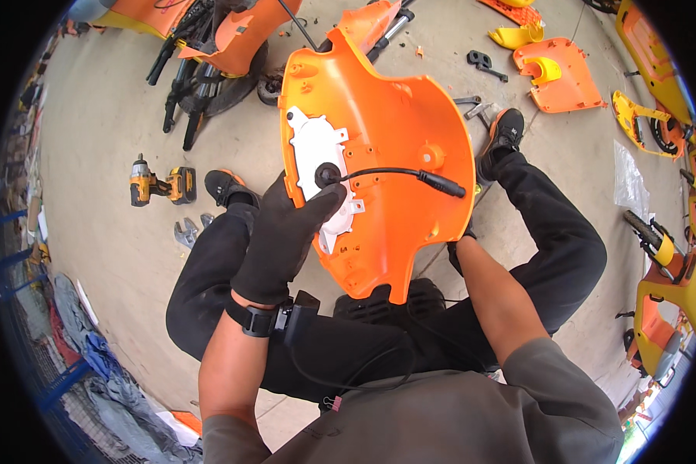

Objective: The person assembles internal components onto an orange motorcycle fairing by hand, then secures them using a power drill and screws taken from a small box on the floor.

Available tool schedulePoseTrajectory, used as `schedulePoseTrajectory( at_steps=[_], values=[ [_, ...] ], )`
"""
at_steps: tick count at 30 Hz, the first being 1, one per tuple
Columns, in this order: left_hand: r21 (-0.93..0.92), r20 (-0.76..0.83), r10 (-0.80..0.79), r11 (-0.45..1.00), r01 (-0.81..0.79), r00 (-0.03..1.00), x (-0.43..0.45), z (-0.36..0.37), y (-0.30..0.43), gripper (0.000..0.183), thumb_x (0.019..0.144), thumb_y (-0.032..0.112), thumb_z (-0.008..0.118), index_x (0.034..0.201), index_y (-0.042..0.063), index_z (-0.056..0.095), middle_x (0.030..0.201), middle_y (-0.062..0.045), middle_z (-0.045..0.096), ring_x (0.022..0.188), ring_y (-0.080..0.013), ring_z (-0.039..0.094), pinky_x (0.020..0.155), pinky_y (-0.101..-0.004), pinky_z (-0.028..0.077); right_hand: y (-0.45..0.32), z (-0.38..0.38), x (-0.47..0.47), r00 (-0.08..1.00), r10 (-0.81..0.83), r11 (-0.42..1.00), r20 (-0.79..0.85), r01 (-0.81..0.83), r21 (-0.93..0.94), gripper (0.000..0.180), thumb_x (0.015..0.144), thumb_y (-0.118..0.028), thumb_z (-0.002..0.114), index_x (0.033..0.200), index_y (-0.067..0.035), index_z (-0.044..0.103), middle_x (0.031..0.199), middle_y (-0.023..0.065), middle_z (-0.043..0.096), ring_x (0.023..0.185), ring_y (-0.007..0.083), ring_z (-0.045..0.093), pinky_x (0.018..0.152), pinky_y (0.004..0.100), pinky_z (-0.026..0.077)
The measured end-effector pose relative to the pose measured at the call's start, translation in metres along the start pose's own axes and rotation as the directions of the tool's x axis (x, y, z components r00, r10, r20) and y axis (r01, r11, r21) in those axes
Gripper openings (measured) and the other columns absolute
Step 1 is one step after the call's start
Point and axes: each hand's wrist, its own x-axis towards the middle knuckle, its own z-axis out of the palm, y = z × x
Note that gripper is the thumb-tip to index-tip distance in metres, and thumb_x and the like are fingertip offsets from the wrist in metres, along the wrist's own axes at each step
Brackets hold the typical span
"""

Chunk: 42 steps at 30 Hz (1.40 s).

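Note:
My left hand (290,238), in a black glove, grips the left edge of a curved orange plastic fairing panel (406,133). Its thumb presses on a white lamp housing (336,217) seated against the panel's inner side. From a black rubber grommet (327,174) on the housing, a short black cable (377,171) runs right to a cylindrical connector (442,184). The panel's hollow side, with screw bosses, faces me. My right hand (456,255), also gloved, is mostly hidden behind the panel's lower right edge, so its fingers do not show.
A yellow-and-black cordless impact wrench (162,184) and adjustable wrenches (187,232) lie by my left shoe. Beyond the panel is a partly stripped vehicle with a wheel (226,87). A hammer (480,113) and another orange panel (565,75) lie to the right, near a plastic bag (630,177).

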Motion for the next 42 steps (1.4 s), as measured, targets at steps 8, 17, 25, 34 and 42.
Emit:
schedulePoseTrajectory(
  at_steps=[8,17,25,34,42],
  values=[
    [0.318,0.131,0.178,0.924,-0.212,0.975,0.001,-0.003,-0.003,0.033,0.094,0.004,0.065,0.126,0.0,0.059,0.113,-0.008,0.066,0.098,-0.0153,0.064,0.083,-0.0303,0.053,-0.022,0.005,-0.029,0.996,0.083,0.99,0.039,-0.087,0.112,0.053,0.085,-0.025,0.071,0.126,0.0,0.051,0.122,0.0264,0.06,0.116,0.0427,0.059,0.097,0.0485,0.049],
    [0.643,0.341,0.456,0.525,-0.558,0.822,0.01,-0.015,-0.012,0.032,0.097,0.0,0.059,0.128,0.006,0.061,0.118,-0.018,0.064,0.108,-0.0288,0.066,0.09,-0.0365,0.054,0.022,0.055,0.012,0.985,-0.013,0.966,0.175,-0.032,0.255,0.064,0.08,-0.023,0.075,0.133,0.0,0.048,0.128,0.0254,0.061,0.121,0.0394,0.059,0.1,0.0457,0.049],
    [-0.081,0.074,0.069,0.995,-0.063,0.995,0.006,0.002,-0.01,0.04,0.094,0.01,0.064,0.131,-0.002,0.054,0.114,-0.006,0.066,0.097,-0.0122,0.064,0.085,-0.0284,0.051,-0.012,-0.021,-0.022,0.968,-0.089,0.949,0.234,0.011,0.316,0.053,0.091,-0.031,0.066,0.131,0.002,0.051,0.123,0.0233,0.065,0.116,0.0342,0.063,0.091,0.0389,0.052],
    [0.363,0.035,0.084,0.927,-0.091,0.996,0.002,0.005,-0.01,0.043,0.087,0.014,0.062,0.127,0.0,0.057,0.092,-0.017,0.068,0.079,-0.0261,0.066,0.073,-0.0371,0.051,-0.116,-0.256,-0.089,0.775,-0.628,0.107,0.069,-0.001,0.994,0.052,0.103,-0.035,0.049,0.138,0.003,0.048,0.127,0.0176,0.062,0.116,0.0208,0.061,0.079,0.0279,0.054],
    [0.502,0.25,0.251,0.792,-0.347,0.935,-0.01,-0.002,-0.015,0.053,0.087,0.015,0.065,0.135,-0.004,0.053,0.107,-0.024,0.069,0.093,-0.0307,0.068,0.086,-0.0376,0.051,-0.089,-0.3,-0.161,0.79,-0.583,0.564,0.19,0.225,0.794,0.037,0.094,-0.041,0.069,0.104,-0.006,0.063,0.081,-0.0042,0.053,0.065,0.0041,0.047,0.057,0.0207,0.038]
  ],
)
